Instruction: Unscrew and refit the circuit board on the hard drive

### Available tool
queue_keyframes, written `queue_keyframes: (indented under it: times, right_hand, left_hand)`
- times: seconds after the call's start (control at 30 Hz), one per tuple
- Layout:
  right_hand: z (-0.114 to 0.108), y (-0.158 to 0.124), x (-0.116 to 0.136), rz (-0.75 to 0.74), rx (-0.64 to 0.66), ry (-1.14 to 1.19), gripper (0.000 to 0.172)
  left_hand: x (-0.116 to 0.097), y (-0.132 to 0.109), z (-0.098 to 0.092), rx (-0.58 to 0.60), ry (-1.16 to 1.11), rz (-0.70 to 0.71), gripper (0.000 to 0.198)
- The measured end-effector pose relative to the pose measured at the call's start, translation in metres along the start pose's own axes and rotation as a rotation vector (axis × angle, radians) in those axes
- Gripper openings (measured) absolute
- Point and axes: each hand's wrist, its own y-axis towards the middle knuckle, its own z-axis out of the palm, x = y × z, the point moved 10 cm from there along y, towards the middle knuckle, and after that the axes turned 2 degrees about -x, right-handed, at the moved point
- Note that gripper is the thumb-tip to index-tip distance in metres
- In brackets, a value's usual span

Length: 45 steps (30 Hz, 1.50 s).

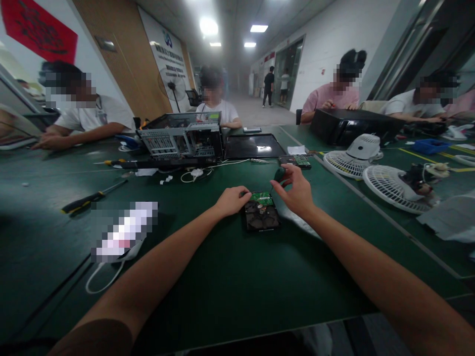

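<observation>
A hard drive (261, 217) lies on the green tabletop in front of me, its green circuit board facing up at the far end. My left hand (233, 200) holds it by the far left corner, thumb and fingers closed on the edge. Pinched in my right hand (296, 190) is a small screwdriver (279, 174) with a dark green handle. Its thin shaft points down at the right edge of the board; I cannot tell whether the tip sits in a screw.
Beyond the drive are an opened computer case (181, 141), a black panel (254, 146) and a second hard drive (295, 161). Fan parts (389, 185) lie right. A larger screwdriver (92, 198) and a blurred phone (126, 230) are left. Several people sit around the table.
</observation>
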Motion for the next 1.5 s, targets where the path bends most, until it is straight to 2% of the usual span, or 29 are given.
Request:
queue_keyframes:
  times: [0.4,0.6,0.67,0.77,0.87,0.93,1.0,1.07,1.13,1.3,1.5]
  right_hand:
    - [-0.003,0.000,-0.004,0.004,-0.041,0.036,0.053]
    - [-0.023,0.014,-0.020,-0.018,-0.107,-0.043,0.053]
    - [-0.035,0.022,-0.042,0.008,-0.122,-0.122,0.053]
    - [-0.058,0.027,-0.094,0.128,-0.122,-0.349,0.049]
    - [-0.085,0.015,-0.159,0.382,-0.081,-0.592,0.040]
    - [-0.096,0.001,-0.194,0.549,0.006,-0.735,0.035]
    - [-0.092,-0.010,-0.213,0.608,0.166,-0.816,0.031]
    - [-0.075,-0.014,-0.215,0.538,0.326,-0.837,0.032]
    - [-0.057,-0.014,-0.208,0.433,0.421,-0.839,0.038]
    - [-0.032,-0.018,-0.200,0.358,0.535,-0.848,0.048]
    - [-0.031,-0.019,-0.207,0.368,0.570,-0.838,0.046]
  left_hand:
    - [-0.001,0.000,-0.001,0.003,0.000,-0.012,0.034]
    - [0.000,-0.002,0.002,0.050,-0.038,-0.029,0.037]
    - [-0.003,-0.002,0.000,0.036,-0.020,-0.003,0.038]
    - [-0.008,0.000,-0.004,-0.016,0.069,0.059,0.035]
    - [-0.008,0.002,-0.003,-0.024,0.121,0.071,0.034]
    - [-0.006,0.004,-0.002,-0.023,0.140,0.063,0.036]
    - [-0.005,0.004,-0.002,-0.033,0.163,0.056,0.037]
    - [-0.003,0.004,-0.002,-0.050,0.166,0.056,0.036]
    - [-0.003,0.005,-0.003,-0.071,0.145,0.075,0.034]
    - [-0.005,0.004,-0.001,-0.090,0.061,0.131,0.031]
    - [-0.004,0.003,0.002,-0.058,-0.029,0.122,0.034]
